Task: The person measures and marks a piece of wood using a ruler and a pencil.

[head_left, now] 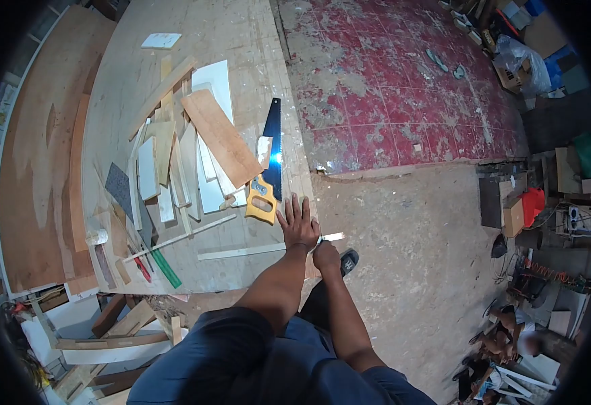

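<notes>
My left hand (299, 224) lies with fingers spread on the edge of the plywood tabletop (235, 273), its heel over a thin pale wooden strip (241, 252). The strip's far end pokes out past the table edge. My right hand (326, 257) is closed just below that end, beside my left wrist; a small dark tip shows above the fist, but what it grips is mostly hidden. Just beyond my left fingers is a handsaw (262, 209) with a yellow handle and dark blade, next to a brown wooden board (221, 138).
Several wood offcuts (148, 169) are piled on the table's left half, near a green strip (166, 268) and red-handled tool (142, 268). A large plywood panel (46, 148) stands at left. Scrap wood (117, 341) fills the lower left. People (504, 337) sit at lower right.
</notes>
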The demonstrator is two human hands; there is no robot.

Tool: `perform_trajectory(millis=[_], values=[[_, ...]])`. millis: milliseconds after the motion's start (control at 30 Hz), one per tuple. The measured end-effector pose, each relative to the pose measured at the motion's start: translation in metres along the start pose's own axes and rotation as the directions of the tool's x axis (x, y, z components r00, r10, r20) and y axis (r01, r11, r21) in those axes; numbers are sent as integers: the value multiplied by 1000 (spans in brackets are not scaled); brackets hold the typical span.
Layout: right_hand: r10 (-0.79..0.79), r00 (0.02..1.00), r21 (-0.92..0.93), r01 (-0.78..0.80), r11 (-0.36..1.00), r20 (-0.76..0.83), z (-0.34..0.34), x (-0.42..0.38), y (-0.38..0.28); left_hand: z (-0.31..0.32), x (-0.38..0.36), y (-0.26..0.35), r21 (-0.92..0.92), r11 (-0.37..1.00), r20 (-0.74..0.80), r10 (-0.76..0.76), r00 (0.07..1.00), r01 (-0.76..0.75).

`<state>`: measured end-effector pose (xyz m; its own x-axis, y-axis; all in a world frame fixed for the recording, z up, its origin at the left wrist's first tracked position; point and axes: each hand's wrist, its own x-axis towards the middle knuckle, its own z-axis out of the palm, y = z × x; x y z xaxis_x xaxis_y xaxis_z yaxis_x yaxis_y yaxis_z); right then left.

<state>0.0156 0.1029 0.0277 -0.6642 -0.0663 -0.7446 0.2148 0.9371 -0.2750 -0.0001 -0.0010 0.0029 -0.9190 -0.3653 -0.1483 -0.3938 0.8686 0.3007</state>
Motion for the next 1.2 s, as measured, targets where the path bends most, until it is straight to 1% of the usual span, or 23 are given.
perform_trajectory(millis=[33, 100, 167, 233, 300, 367, 433, 467, 533, 567, 633, 867, 967, 1033, 1100, 1167, 1200], values=[[8, 1000, 17, -8, 1000, -22, -4, -1, -1, 0, -1, 1, 1, 1000, -5, 10, 1000, -10], [9, 999, 7, -9, 1000, -34, -5, -18, 4, 1, 1, 1, 21, 1000, 32, -13, 999, 12], [53, 998, 16, -52, 998, -43, -2, -35, 11, 2, 1, 0, 22, 1000, 38, -8, 999, 7], [48, 999, 18, -47, 999, -5, 2, -26, 11, 3, 0, -2, 17, 1000, 2, 14, 1000, -14], [71, 996, 39, -69, 997, -54, 4, -12, 3, 2, -6, -2, 4, 1000, 17, 9, 1000, -9], [70, 996, 51, -67, 996, -53, -3, -1, -5, -1, 1, 0, -6, 1000, 2, 5, 1000, -5], [39, 999, 29, -39, 999, -5, -4, 8, -6, 2, 0, 0, 17, 1000, -32, 18, 999, -17], [40, 999, 33, -40, 999, -10, -4, 9, -4, 4, -1, 0, 17, 1000, -35, 23, 999, -23], [16, 996, -55, -11, 998, 87, -9, 11, -4, 3, -1, 1, 40, 999, -22, 23, 999, -22], [8, 996, -57, -3, 998, 90, -10, 11, -4, 4, 0, 1, 43, 999, -26, 17, 1000, -16], [47, 996, -30, -45, 999, 79, -16, 8, -5, 4, -1, 2, 28, 999, -43, 38, 998, -36], [42, 997, -18, -41, 999, 71, -27, 1, -4, 5, -1, 8, 28, 999, -11, 27, 1000, -27], [29, 999, -22, -28, 999, 41, -20, 1, 1, 6, 1, 9, 62, 998, 22, -5, 1000, 4], [35, 999, -21, -34, 999, 11, -21, -11, -1, 7, 0, 10, 62, 998, 15, -11, 1000, 10], [53, 999, 4, -53, 999, 8, -23, -27, -2, 6, 2, 10, 71, 997, 17, -18, 1000, 16], [106, 994, 59, -104, 993, -23, -20, -37, 1, 5, 3, 12, 75, 997, 35, -28, 999, 25], [112, 993, 4, -112, 994, -32, -12, -30, 4, 4, 3, 13, 78, 996, 54, -43, 998, 39]])
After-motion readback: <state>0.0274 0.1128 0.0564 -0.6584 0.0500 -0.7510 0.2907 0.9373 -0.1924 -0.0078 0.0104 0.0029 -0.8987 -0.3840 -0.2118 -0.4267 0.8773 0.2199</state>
